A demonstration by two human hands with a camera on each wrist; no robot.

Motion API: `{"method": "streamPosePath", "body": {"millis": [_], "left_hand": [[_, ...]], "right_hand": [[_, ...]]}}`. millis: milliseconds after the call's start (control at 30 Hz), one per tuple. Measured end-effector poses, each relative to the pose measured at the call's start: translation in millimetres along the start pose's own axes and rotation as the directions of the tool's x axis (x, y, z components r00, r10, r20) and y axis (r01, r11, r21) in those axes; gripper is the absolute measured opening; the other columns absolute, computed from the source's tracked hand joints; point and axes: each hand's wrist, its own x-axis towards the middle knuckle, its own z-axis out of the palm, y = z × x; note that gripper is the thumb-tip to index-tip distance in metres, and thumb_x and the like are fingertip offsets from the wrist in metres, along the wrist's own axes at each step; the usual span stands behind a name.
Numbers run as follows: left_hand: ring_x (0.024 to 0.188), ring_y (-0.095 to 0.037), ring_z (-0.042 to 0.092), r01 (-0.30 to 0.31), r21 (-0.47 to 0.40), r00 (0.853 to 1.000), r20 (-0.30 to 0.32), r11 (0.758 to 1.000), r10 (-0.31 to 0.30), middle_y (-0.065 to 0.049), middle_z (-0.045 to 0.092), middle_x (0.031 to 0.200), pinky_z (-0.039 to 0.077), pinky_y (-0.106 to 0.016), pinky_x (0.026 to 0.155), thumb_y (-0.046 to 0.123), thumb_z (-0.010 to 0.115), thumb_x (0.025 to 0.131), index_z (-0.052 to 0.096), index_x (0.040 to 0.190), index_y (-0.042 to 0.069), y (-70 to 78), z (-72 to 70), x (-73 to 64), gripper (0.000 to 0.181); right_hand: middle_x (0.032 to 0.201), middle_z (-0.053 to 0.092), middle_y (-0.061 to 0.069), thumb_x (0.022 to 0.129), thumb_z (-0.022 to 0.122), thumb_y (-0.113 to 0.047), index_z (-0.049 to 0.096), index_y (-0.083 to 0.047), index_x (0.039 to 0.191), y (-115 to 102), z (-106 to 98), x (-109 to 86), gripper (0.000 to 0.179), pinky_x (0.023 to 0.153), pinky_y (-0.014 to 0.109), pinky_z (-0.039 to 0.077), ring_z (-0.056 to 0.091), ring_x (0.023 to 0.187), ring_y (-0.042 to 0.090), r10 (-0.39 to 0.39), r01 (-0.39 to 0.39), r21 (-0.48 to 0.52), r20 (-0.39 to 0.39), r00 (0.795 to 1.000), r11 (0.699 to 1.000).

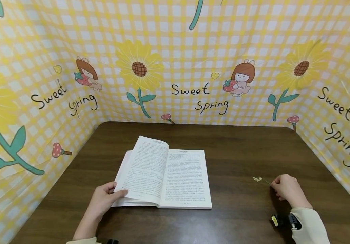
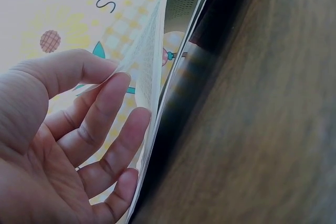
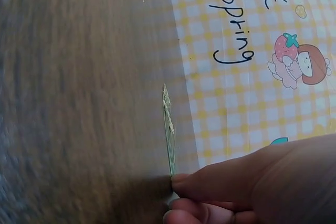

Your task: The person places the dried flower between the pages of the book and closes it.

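An open book (image 1: pixel 185 179) with printed pages lies on the table, left of the middle. At its lower left corner my left hand (image 1: pixel 106 198) pinches a page (image 1: pixel 146 169) between thumb and forefinger, and that page stands lifted off those beneath. In the left wrist view the other fingers of the left hand (image 2: pixel 79 135) are loosely bent near the page edges. Off to the right, my right hand (image 1: pixel 288 189) pinches the thin green stem of a small dried flower sprig (image 1: pixel 257 179). Its pale head points left toward the book; the right wrist view shows the sprig (image 3: pixel 167 108) beyond the thumb.
The dark brown wooden table (image 1: pixel 230 145) has rounded far corners. A yellow checked cloth (image 1: pixel 175 51) with sunflowers and lettering hangs round its back and sides. A black strap (image 1: pixel 294 221) sits on the right wrist.
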Motion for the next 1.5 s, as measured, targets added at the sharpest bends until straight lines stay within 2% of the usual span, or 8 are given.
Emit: {"method": "streamPosePath", "body": {"millis": [467, 633, 1067, 1200, 1300, 1500], "left_hand": [[0.058, -0.008, 0.049, 0.007, 0.011, 1.0, 0.009, 1.0, -0.007, -0.002, 0.063, 0.068, 0.04, -0.023, 0.053, 0.0, 0.077, 0.081, 0.066, 0.088, -0.006, -0.2, -1.9, -4.1, 0.015], [0.057, -0.008, 0.047, -0.017, 0.021, 1.0, 0.003, 1.0, 0.017, 0.0, 0.062, 0.067, 0.039, -0.023, 0.053, 0.002, 0.078, 0.08, 0.065, 0.087, -0.006, 1.4, -2.1, -1.3, 0.016], [0.056, -0.007, 0.045, -0.029, 0.034, 1.0, 0.011, 0.999, 0.029, 0.001, 0.06, 0.064, 0.036, -0.022, 0.051, 0.001, 0.078, 0.079, 0.066, 0.086, -0.005, 1.9, -1.0, 0.9, 0.016], [0.057, -0.008, 0.048, -0.026, 0.024, 1.0, 0.009, 0.999, 0.026, -0.001, 0.063, 0.067, 0.038, -0.022, 0.052, 0.001, 0.078, 0.08, 0.066, 0.086, -0.006, 1.0, 0.0, 1.2, 0.015], [0.058, -0.008, 0.051, -0.017, 0.012, 1.0, 0.006, 1.0, 0.017, -0.003, 0.065, 0.068, 0.04, -0.023, 0.053, 0.001, 0.077, 0.08, 0.066, 0.087, -0.007, 0.3, 0.9, 0.8, 0.015], [0.058, -0.008, 0.051, 0.01, 0.004, 1.0, 0.003, 1.0, -0.01, -0.003, 0.065, 0.068, 0.039, -0.023, 0.052, 0.002, 0.077, 0.081, 0.065, 0.086, -0.006, 0.6, 0.8, 0.4, 0.016]], "right_hand": [[0.069, 0.06, 0.004, 0.09, 0.055, -0.006, 0.066, 0.009, 0.088, 11, 2, 1.5, 0.019, 0.053, 0.032, 0.054, 0.058, 0.06, 0.016, -0.026, 0.025, 0.014, 0.074, 0.997, 1.0], [0.069, 0.059, 0.003, 0.093, 0.055, -0.008, 0.066, 0.009, 0.091, 14, 1, 2.7, 0.02, 0.053, 0.032, 0.053, 0.058, 0.061, 0.017, -0.055, 0.054, 0.023, 0.054, 0.997, 0.998], [0.073, 0.059, 0.003, 0.097, 0.056, -0.009, 0.062, 0.012, 0.093, 23, 1, 0.7, 0.022, 0.053, 0.03, 0.054, 0.059, 0.062, 0.015, -0.046, 0.039, 0.167, 0.039, 0.998, 0.985], [0.076, 0.06, 0.004, 0.099, 0.054, -0.008, 0.06, 0.016, 0.097, 23, -1, 0.8, 0.024, 0.055, 0.031, 0.055, 0.06, 0.063, 0.015, -0.036, 0.02, 0.261, 0.058, 0.998, 0.965], [0.078, 0.06, 0.005, 0.101, 0.052, -0.008, 0.058, 0.017, 0.101, 21, -2, 1.3, 0.026, 0.058, 0.031, 0.056, 0.061, 0.065, 0.015, -0.029, -0.003, 0.351, 0.086, 0.996, 0.936], [0.079, 0.065, 0.007, 0.103, 0.048, -0.006, 0.053, 0.019, 0.105, 16, 1, 4.4, 0.025, 0.061, 0.031, 0.057, 0.065, 0.067, 0.014, -0.07, -0.005, 0.533, 0.121, 0.99, 0.846]]}}
